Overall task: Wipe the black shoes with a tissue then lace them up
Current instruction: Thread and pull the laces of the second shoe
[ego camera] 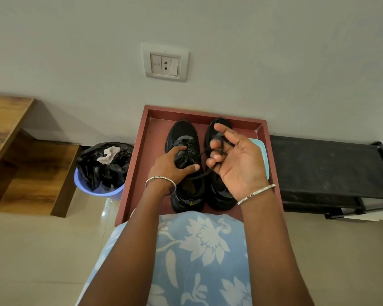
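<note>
The lace (202,154) runs taut from the left shoe (182,133) up into the right hand (237,160), which is raised palm-up over the right shoe (221,195). Its three lower fingers (215,156) curl round the lace, and the forefinger is stretched out above. The left hand (170,165) holds the left shoe from above, with its fingers (179,149) bent down onto the lacing and the thumb spread across the opening. Both shoes stand side by side, toes to the wall, on a rimmed red-brown table (150,151). A pale blue thing (263,155) lies behind the right hand. Left of the table stands a bin (97,191) with a black bag (102,168) and a crumpled tissue (110,154) in it. On the right is a black rack (318,164).
</note>
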A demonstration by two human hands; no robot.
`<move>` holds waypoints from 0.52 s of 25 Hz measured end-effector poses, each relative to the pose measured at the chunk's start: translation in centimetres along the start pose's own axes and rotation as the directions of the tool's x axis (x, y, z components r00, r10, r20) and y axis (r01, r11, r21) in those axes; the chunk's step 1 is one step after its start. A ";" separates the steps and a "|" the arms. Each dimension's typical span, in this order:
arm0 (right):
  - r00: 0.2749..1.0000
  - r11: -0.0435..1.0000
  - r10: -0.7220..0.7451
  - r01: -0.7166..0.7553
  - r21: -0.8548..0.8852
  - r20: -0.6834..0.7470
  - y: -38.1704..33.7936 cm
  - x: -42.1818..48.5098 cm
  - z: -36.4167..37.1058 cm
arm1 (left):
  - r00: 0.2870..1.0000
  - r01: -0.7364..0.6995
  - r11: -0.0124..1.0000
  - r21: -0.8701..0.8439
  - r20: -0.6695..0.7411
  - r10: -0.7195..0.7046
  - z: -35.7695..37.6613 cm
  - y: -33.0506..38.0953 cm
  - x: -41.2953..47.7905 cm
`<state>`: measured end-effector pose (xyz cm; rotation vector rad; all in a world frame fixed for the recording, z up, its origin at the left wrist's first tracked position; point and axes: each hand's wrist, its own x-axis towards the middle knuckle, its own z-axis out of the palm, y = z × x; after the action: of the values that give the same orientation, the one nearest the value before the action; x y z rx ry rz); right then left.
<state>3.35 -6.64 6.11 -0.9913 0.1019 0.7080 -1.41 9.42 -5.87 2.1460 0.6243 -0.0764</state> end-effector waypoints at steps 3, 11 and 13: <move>0.987 0.937 -0.152 0.158 -0.311 0.044 -4.4 -1.4 2.4 | 0.997 0.071 0.991 0.111 0.003 -0.072 0.7 0.7 -0.6; 0.889 0.768 -0.456 0.410 -0.492 0.028 -12.6 -5.0 11.6 | 0.990 0.127 0.930 0.344 -0.098 -0.099 2.2 1.3 -1.8; 0.860 0.755 -0.507 0.480 -0.447 0.066 -13.3 -5.5 13.4 | 0.992 0.118 0.921 0.370 -0.091 -0.090 2.3 1.3 -1.9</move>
<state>3.79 -3.39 25.47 -1.4154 -0.2851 0.2034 -2.09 6.23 -5.79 2.4917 0.8205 -0.1904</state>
